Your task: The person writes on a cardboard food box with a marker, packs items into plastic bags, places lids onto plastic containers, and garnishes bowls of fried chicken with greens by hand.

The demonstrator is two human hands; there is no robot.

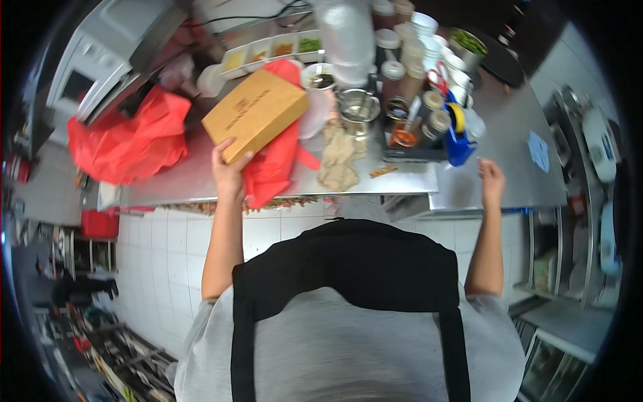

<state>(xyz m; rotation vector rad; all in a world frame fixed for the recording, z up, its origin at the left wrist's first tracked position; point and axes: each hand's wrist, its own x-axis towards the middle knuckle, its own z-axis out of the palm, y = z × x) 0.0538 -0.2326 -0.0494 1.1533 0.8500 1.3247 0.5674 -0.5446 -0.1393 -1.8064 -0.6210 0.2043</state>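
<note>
A brown cardboard box (258,110) with printing on its lid is tilted over a red plastic bag (271,175). My left hand (229,167) grips the box's near left corner, thumb along the side and fingers at the edge. My right hand (493,179) hovers over the counter's front right part, fingers curled together; whatever they may pinch is too small to make out. Just left of that hand stands a blue tape dispenser (460,149) with a yellow roll (457,117).
Another red bag (134,137) lies crumpled at left by a white microwave (94,74). A beige cloth (339,157), a metal pot (358,110), a tray of chopped ingredients (271,50) and several bottles (392,70) crowd the steel counter. A blue cloth (538,151) lies at right.
</note>
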